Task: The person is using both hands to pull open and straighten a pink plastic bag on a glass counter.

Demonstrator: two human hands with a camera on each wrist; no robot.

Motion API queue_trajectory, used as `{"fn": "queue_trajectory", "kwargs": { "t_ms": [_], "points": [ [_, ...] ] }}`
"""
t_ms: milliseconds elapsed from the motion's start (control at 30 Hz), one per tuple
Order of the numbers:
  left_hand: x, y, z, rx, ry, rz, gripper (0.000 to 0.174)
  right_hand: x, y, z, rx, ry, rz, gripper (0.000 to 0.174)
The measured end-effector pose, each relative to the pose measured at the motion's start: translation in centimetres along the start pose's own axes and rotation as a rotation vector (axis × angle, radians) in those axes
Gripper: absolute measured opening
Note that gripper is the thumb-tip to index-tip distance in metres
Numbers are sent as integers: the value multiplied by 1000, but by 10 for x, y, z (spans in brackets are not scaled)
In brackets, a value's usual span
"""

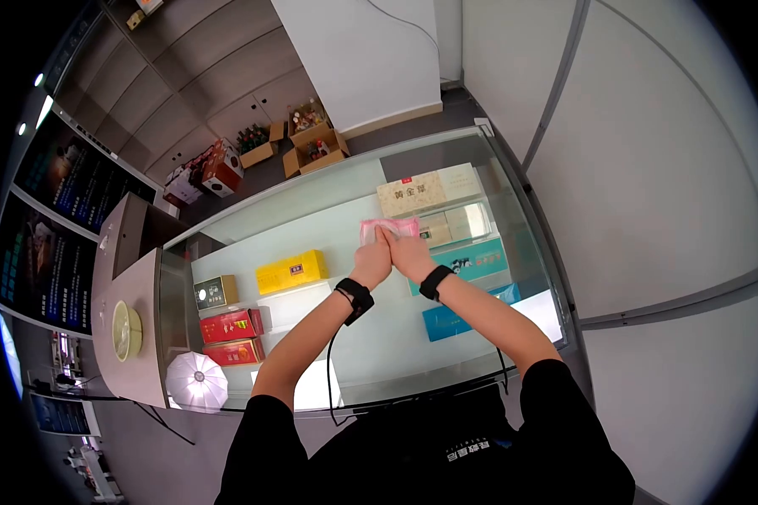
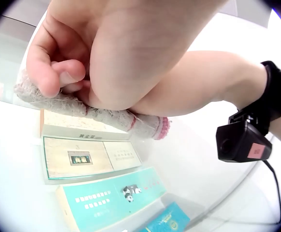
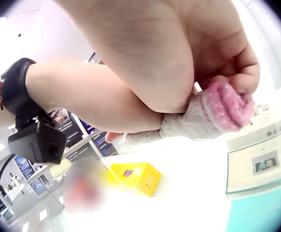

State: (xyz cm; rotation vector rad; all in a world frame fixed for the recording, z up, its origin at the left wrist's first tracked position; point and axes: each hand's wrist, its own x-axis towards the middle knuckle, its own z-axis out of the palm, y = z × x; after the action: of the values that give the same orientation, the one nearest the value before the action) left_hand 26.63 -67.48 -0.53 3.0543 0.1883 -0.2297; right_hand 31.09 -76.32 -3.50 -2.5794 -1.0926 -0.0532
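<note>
Both hands are close together above the glass counter, holding one rolled pink-and-white cloth. My left hand grips it with curled fingers, its thumb side against my right hand. In the left wrist view the rolled cloth runs beneath the hands, whitish and frayed with pink bands. One pink end of the cloth sticks out under the curled fingers of the right hand in the right wrist view. Parts of the roll are hidden behind the hands.
In the display counter lie a yellow box, red boxes, cream boxes, a teal panda box and a blue box. A white umbrella-like shade and a yellow basin are at left.
</note>
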Motion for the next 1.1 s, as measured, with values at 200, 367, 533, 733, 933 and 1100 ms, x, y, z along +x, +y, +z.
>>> {"fn": "queue_trajectory", "kwargs": {
  "t_ms": [200,367,533,733,933,1100],
  "points": [
    [49,-19,-9,17,67,-32,60,59,9,3,0,-2,107,36],
    [96,-37,-18,26,80,-87,61,112,15,2,-10,-79,251,31],
    [133,-50,-24,23,89,-160,62,152,25,3,-4,-84,296,26],
    [161,-59,-31,13,109,-201,58,183,36,12,-23,-44,284,29],
    [172,-66,-28,47,144,-188,56,196,37,13,-25,-53,305,30],
    [171,-66,-20,30,174,-192,51,190,40,24,-23,71,285,29]
  ]
}}
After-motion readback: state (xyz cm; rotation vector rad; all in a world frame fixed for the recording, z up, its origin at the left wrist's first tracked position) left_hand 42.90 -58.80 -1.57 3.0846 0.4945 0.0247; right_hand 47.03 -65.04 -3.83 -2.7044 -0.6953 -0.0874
